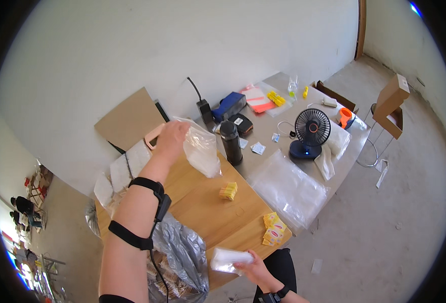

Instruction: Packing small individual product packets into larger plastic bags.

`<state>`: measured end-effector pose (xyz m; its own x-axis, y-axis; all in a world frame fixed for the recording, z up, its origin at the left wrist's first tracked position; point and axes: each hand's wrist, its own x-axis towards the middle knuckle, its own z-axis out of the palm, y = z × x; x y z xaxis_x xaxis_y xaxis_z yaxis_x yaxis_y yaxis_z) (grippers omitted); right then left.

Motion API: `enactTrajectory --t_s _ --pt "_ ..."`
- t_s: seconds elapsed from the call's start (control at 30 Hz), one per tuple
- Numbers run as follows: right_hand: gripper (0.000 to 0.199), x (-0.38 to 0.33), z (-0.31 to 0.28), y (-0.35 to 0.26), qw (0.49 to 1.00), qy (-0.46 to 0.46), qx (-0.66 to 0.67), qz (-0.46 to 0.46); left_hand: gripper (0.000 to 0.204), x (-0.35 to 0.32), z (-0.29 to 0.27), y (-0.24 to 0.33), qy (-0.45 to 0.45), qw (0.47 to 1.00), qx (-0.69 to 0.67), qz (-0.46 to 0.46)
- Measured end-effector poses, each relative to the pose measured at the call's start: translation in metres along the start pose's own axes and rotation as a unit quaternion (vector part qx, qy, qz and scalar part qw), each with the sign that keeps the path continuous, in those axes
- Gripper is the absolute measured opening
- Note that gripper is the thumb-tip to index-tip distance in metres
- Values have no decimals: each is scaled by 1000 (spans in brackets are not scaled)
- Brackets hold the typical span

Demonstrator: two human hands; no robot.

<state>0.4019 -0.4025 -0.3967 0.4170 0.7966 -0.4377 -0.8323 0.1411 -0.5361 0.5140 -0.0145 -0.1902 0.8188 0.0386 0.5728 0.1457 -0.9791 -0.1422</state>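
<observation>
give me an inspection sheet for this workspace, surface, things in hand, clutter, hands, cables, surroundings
surface: wooden table, with a grey table beyond it
job's things: clear plastic bag lifted above the table; white packet at the near edge
clutter: yellow sachet stacks, black bottle, small fan, flat clear bags, silver bag, cardboard sheet
hands: left hand grips the clear plastic bag; right hand holds the white packet
cables: white cable beside the fan; black cord along the left forearm
surroundings: white wall, concrete floor, cardboard box on a wire stand
</observation>
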Motion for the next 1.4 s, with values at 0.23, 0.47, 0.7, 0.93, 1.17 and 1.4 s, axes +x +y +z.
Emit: enactTrajectory --t_s 0.23,0.47,0.7,0.93,1.17,1.4 --pt "37 -1 -1 1 999 37 36 10 14 -1 -6 20 -74 995 58 43" --pt "43 2 -7 6 1000 20 23 -6 37 4 10 17 -46 998 -36 -23" --pt "42 1 -5 3 1000 14 13 18 31 15 18 15 1 1000 0 11" --pt "37 0 -6 5 1000 11 -26 2 6 7 -5 -14 -18 999 48 -9" --pt "48 -2 -3 -2 998 58 24 8 9 -9 -96 11 -19 999 -13 -22" --pt "46 -19 -6 -28 996 -8 75 -37 14 -42 -152 87 -94 992 -53 -64"
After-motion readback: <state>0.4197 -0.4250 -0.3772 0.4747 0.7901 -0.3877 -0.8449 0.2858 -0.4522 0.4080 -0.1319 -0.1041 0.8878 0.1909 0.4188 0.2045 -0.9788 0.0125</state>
